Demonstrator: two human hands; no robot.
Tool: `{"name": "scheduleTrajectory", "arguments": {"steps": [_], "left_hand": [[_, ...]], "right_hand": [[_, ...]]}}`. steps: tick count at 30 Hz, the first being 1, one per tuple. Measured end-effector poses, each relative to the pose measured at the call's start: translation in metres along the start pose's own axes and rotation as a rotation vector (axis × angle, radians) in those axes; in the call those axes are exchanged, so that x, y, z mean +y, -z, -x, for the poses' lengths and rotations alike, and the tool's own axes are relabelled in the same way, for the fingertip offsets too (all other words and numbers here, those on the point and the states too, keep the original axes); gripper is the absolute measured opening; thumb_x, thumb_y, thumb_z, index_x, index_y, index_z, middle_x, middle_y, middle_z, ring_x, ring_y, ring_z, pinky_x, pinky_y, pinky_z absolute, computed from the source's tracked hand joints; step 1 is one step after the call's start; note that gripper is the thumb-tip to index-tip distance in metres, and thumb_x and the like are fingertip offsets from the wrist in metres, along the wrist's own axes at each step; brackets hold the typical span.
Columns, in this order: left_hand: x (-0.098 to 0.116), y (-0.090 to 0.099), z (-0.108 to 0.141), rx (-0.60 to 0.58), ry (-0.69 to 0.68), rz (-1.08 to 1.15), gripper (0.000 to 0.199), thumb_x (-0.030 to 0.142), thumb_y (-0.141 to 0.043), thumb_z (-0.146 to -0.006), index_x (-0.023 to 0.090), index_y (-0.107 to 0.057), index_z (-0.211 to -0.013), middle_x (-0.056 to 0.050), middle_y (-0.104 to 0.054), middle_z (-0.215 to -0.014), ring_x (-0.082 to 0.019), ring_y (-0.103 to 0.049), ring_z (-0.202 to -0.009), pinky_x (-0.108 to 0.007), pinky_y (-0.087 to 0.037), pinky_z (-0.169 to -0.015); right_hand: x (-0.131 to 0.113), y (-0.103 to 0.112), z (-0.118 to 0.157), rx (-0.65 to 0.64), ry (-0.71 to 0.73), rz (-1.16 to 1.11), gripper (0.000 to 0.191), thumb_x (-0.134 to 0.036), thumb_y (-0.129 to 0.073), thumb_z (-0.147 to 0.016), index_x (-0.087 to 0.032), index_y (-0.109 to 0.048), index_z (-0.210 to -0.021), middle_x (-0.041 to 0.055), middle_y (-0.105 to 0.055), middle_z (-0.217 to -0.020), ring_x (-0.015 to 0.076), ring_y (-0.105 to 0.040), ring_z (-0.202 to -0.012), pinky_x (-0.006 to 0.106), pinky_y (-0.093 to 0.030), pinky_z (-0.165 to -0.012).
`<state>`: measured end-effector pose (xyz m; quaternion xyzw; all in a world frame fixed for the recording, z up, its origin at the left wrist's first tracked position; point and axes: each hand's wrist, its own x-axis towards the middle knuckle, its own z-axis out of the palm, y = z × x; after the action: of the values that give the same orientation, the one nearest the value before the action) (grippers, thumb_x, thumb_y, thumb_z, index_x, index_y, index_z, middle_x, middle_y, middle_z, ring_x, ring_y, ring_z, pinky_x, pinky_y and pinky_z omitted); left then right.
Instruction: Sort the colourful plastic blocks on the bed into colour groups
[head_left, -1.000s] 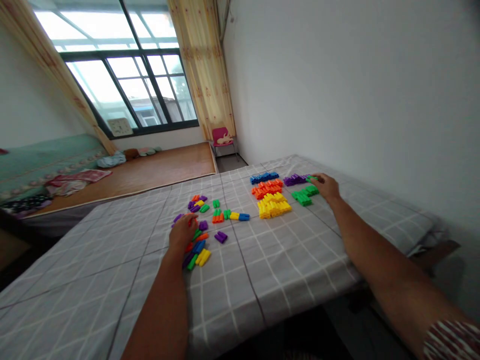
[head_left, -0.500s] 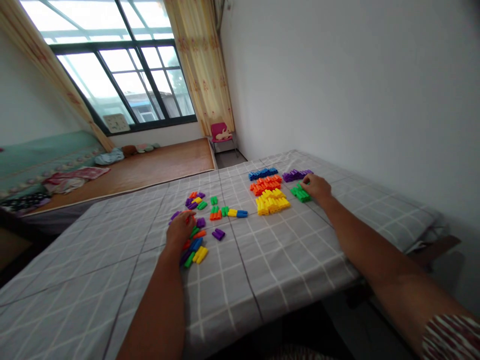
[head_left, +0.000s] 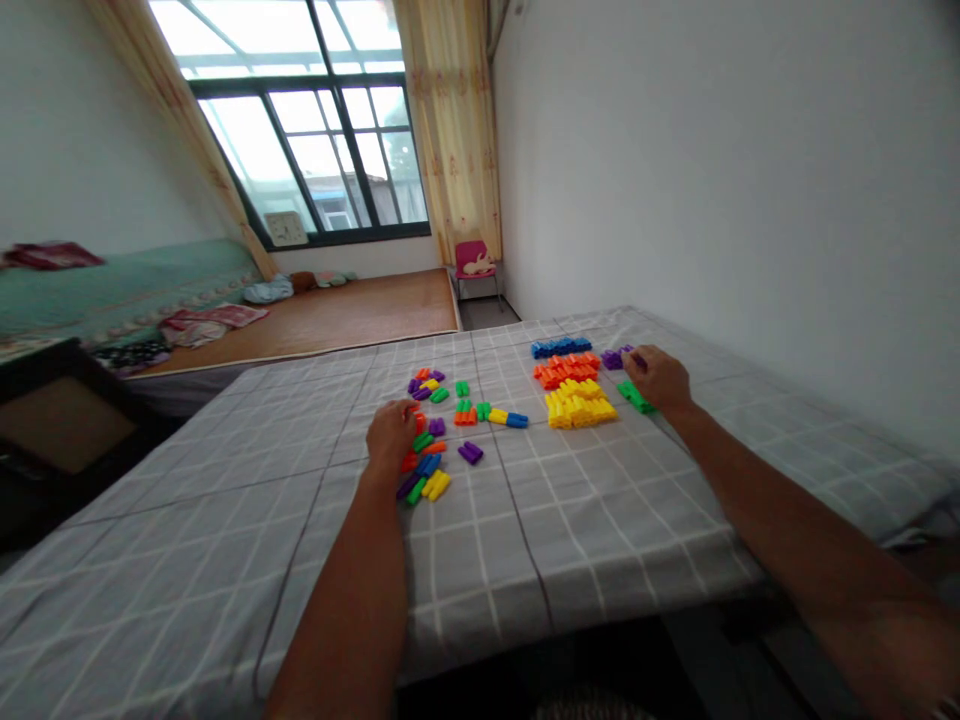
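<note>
Starting at the left, we see the bare checked cloth (head_left: 225, 500) spread out beside our left hand (head_left: 391, 434). Our left fingers are bent and drawn in narrow over some orange pieces (head_left: 421, 424) — whether they grip one, we cannot tell. Nearer to us than these fingertips lie a blue piece (head_left: 430, 465) and a yellow piece (head_left: 436, 486), bunched with others; farther away than them sits a small mixed cluster (head_left: 427, 385). Just right of the fingertips is a purple piece (head_left: 436, 426), with a purple pair (head_left: 471, 452) farther right and closer to us. Between our two hands runs a short line ending in a blue piece, the end block (head_left: 517, 420). Left of our right fingers come a blue row (head_left: 561, 348), an orange stack (head_left: 568, 371) and a yellow stack (head_left: 581, 404). The purple row (head_left: 615, 358) reaches our right fingertips, and the green pieces (head_left: 635, 396) lie just below them. Our right hand (head_left: 658, 378) has its fingers close together — we cannot tell if they hold anything.
</note>
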<state>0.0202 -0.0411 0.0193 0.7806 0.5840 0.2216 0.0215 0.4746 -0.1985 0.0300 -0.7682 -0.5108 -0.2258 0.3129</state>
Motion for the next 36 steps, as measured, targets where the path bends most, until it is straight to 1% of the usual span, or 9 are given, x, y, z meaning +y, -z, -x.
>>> {"name": "scheduleTrajectory", "arguments": {"steps": [5,8,10,15,19,24,28,32,36], "left_hand": [[-0.006,-0.002,0.001,0.05,0.077,0.085,0.035,0.017,-0.043,-0.085,0.023,-0.071,-0.106,-0.006,-0.069,-0.111,-0.02,-0.061,-0.104,-0.031,-0.047,-0.089],[-0.005,0.0,0.003,0.08,0.068,0.15,0.035,0.014,-0.043,-0.083,0.023,-0.072,-0.102,-0.005,-0.07,-0.108,-0.02,-0.062,-0.102,-0.03,-0.047,-0.088],[-0.005,0.001,0.003,0.093,0.071,0.18,0.034,0.013,-0.044,-0.083,0.023,-0.072,-0.1,-0.005,-0.07,-0.107,-0.019,-0.062,-0.102,-0.029,-0.047,-0.087],[-0.006,-0.001,0.002,0.097,0.083,0.249,0.034,0.013,-0.045,-0.083,0.022,-0.072,-0.101,-0.006,-0.07,-0.106,-0.02,-0.062,-0.1,-0.03,-0.047,-0.088],[-0.006,-0.003,0.0,0.078,0.091,0.279,0.034,0.013,-0.047,-0.083,0.022,-0.072,-0.104,-0.007,-0.069,-0.108,-0.02,-0.062,-0.101,-0.03,-0.047,-0.089],[-0.005,-0.001,0.0,0.09,0.083,0.3,0.033,0.015,-0.047,-0.084,0.022,-0.072,-0.104,-0.007,-0.07,-0.106,-0.02,-0.062,-0.1,-0.03,-0.047,-0.088],[-0.004,0.001,-0.001,0.107,0.08,0.307,0.034,0.015,-0.046,-0.083,0.021,-0.072,-0.103,-0.007,-0.07,-0.107,-0.021,-0.063,-0.101,-0.03,-0.048,-0.088],[-0.005,-0.001,-0.002,0.09,0.083,0.283,0.035,0.014,-0.045,-0.083,0.022,-0.072,-0.103,-0.005,-0.07,-0.109,-0.02,-0.063,-0.102,-0.03,-0.048,-0.089],[-0.007,-0.007,-0.004,0.062,0.047,0.23,0.034,0.017,-0.045,-0.082,0.022,-0.072,-0.102,-0.004,-0.071,-0.11,-0.02,-0.063,-0.103,-0.03,-0.048,-0.089]], "right_hand": [[-0.105,-0.017,-0.003,-0.26,0.373,-0.309,0.024,-0.034,-0.048,-0.09,-0.02,-0.067,-0.096,0.0059,-0.07,-0.091,0.018,-0.062,-0.078,0.028,-0.044,-0.071],[-0.167,-0.048,-0.001,-0.442,0.521,-0.399,0.022,-0.026,-0.052,-0.087,-0.02,-0.069,-0.101,0.0053,-0.071,-0.094,0.0169,-0.063,-0.075,0.028,-0.046,-0.071],[-0.2,-0.074,-0.003,-0.506,0.58,-0.395,0.026,-0.018,-0.053,-0.084,-0.021,-0.069,-0.104,0.0057,-0.071,-0.1,0.0176,-0.064,-0.083,0.029,-0.048,-0.078],[-0.262,-0.131,-0.016,-0.542,0.601,-0.232,0.032,-0.012,-0.053,-0.084,-0.021,-0.069,-0.111,0.0069,-0.071,-0.109,0.0215,-0.061,-0.101,0.033,-0.046,-0.089],[-0.289,-0.152,-0.02,-0.604,0.689,-0.187,0.033,-0.017,-0.062,-0.082,-0.024,-0.067,-0.114,0.0077,-0.069,-0.113,0.0238,-0.059,-0.107,0.033,-0.046,-0.089],[-0.294,-0.15,-0.031,-0.645,0.762,-0.158,0.034,-0.025,-0.072,-0.076,-0.02,-0.07,-0.11,0.0108,-0.068,-0.104,0.0242,-0.061,-0.099,0.031,-0.046,-0.085],[-0.272,-0.122,-0.046,-0.583,0.684,-0.267,0.031,-0.029,-0.073,-0.076,-0.019,-0.072,-0.105,0.0108,-0.067,-0.104,0.0203,-0.063,-0.088,0.028,-0.048,-0.078],[-0.222,-0.081,-0.046,-0.51,0.533,-0.447,0.034,-0.04,-0.069,-0.078,-0.021,-0.07,-0.106,0.0071,-0.069,-0.101,0.0172,-0.064,-0.079,0.028,-0.05,-0.074],[-0.137,-0.043,-0.04,-0.37,0.265,-0.48,0.038,-0.041,-0.066,-0.078,-0.018,-0.066,-0.109,0.0075,-0.07,-0.098,0.0175,-0.064,-0.077,0.03,-0.051,-0.072]]}}
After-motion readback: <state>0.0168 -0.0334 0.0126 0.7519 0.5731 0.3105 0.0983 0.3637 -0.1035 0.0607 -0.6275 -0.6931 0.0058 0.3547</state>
